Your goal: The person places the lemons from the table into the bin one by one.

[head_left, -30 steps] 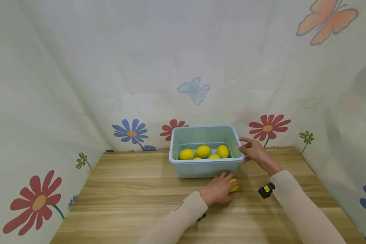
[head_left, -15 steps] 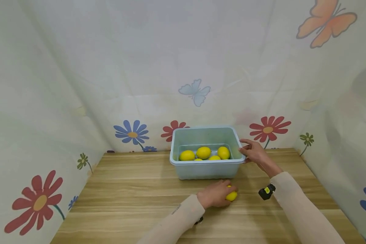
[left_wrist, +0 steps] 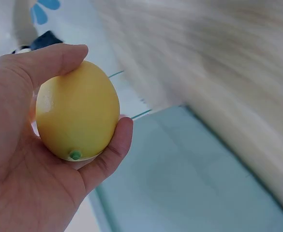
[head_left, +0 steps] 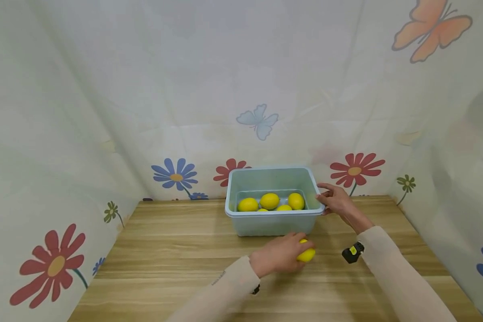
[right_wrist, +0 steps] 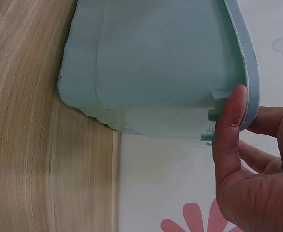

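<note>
My left hand (head_left: 277, 256) grips a lemon (head_left: 306, 253) in front of a pale blue-green plastic bin (head_left: 271, 226). The left wrist view shows this yellow lemon (left_wrist: 78, 111) pinched between thumb and fingers, its green stem nub facing the camera. Whether it still touches the table is hard to tell. My right hand (head_left: 336, 201) pinches the bin's right rim. In the right wrist view the thumb (right_wrist: 230, 130) presses the bin's outer wall below the rim (right_wrist: 250, 67), while the fingers go round the rim's other side. Several lemons (head_left: 269, 201) lie inside the bin, some partly hidden by its front wall.
The bin stands at the back of a wood-grain table (head_left: 173, 250), close to a flower-printed curtain (head_left: 177, 134). The same curtain hangs along both sides. A black wrist camera (head_left: 352, 252) sits at my right sleeve.
My left hand has taken the lemon in its fingers and drawn back slightly from the bin, toward the left and nearer me. My right hand has stayed at the bin's rim.
</note>
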Tool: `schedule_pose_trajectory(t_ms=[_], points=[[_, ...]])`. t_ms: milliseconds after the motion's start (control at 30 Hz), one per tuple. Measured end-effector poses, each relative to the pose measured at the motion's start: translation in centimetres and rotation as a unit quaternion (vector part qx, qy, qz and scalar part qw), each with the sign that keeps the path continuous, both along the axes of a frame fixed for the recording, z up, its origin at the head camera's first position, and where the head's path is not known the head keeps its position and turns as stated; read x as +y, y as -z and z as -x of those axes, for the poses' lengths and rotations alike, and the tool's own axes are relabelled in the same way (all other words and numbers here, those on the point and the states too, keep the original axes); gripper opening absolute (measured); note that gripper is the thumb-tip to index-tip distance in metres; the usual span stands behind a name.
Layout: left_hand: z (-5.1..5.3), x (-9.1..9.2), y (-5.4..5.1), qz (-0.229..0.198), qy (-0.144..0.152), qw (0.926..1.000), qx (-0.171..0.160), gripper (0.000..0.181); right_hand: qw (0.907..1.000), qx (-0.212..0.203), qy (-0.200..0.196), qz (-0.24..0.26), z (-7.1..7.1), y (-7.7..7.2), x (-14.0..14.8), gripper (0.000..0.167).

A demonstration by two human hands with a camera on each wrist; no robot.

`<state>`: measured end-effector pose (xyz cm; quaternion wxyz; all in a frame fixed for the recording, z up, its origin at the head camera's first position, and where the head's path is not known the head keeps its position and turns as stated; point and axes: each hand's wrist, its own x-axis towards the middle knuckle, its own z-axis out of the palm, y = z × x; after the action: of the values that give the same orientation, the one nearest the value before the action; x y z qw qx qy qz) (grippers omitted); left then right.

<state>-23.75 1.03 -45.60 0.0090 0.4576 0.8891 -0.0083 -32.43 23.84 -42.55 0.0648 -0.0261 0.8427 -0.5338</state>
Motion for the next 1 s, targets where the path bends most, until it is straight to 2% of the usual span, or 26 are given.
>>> schedule_pose_trajectory(t_ms=[167,367,533,700,833,1000], points=[[-0.6,-0.6,-1.8,-0.018,0.012,0.9997,0.011,0.053,1.0,-0.003,0.002,0.0,-0.1,0.0,0.0,0.06],[-0.7,-1.4,-4.4,-0.047,0.031,0.998,0.03,0.05,1.0,0.001,0.003,-0.001,0.0,-0.1,0.0,0.059],[-0.6,-2.2,-6.4,-0.06,0.023,0.9968,0.048,0.049,1.0,0.001,-0.001,-0.002,0.1,0.0,0.1,0.06],[0.0,-2.9,-7.9,-0.064,0.008,0.9964,0.056,0.051,1.0,-0.007,0.005,-0.002,0.1,0.1,0.0,0.06],[0.4,-3.4,-9.1,-0.067,-0.006,0.9962,0.055,0.053,0.9999,-0.013,0.009,-0.002,0.1,0.1,0.0,0.06],[0.8,-4.1,-11.1,-0.089,-0.024,0.995,0.038,0.053,0.9999,-0.015,0.008,0.001,0.0,0.1,-0.1,0.061]])
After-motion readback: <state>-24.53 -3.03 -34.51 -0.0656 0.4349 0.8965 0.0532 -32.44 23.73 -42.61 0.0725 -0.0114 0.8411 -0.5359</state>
